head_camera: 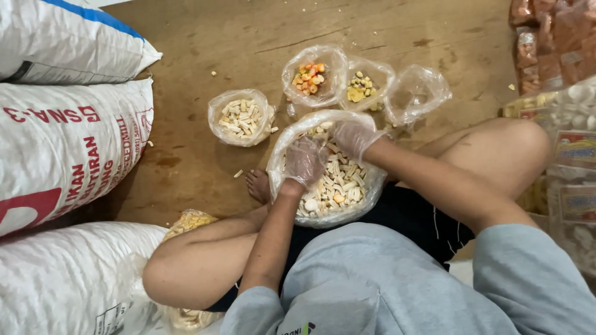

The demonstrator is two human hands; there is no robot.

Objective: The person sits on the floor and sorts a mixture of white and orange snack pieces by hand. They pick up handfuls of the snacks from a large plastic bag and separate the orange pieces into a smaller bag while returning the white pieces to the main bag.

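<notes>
A large clear plastic bag (363, 198) of pale stick and round crackers sits between my crossed legs. My left hand (304, 162), in a thin plastic glove, is down among the crackers with fingers curled; I cannot tell what it grips. My right hand (354, 138), gloved too, hovers over the bag's far rim with fingers bent. Beyond stand smaller open bags: white stick crackers (241, 116), orange and yellow pieces (310, 77), yellowish round pieces (361, 88), and an empty clear bag (417, 93).
Big white woven sacks (62, 142) are stacked along the left. Packaged snacks (574, 155) pile up at the right, reddish packs (549, 37) at the top right. Another bag of yellow crackers (189, 221) lies by my left knee. Loose pieces dot the brown floor (205, 43).
</notes>
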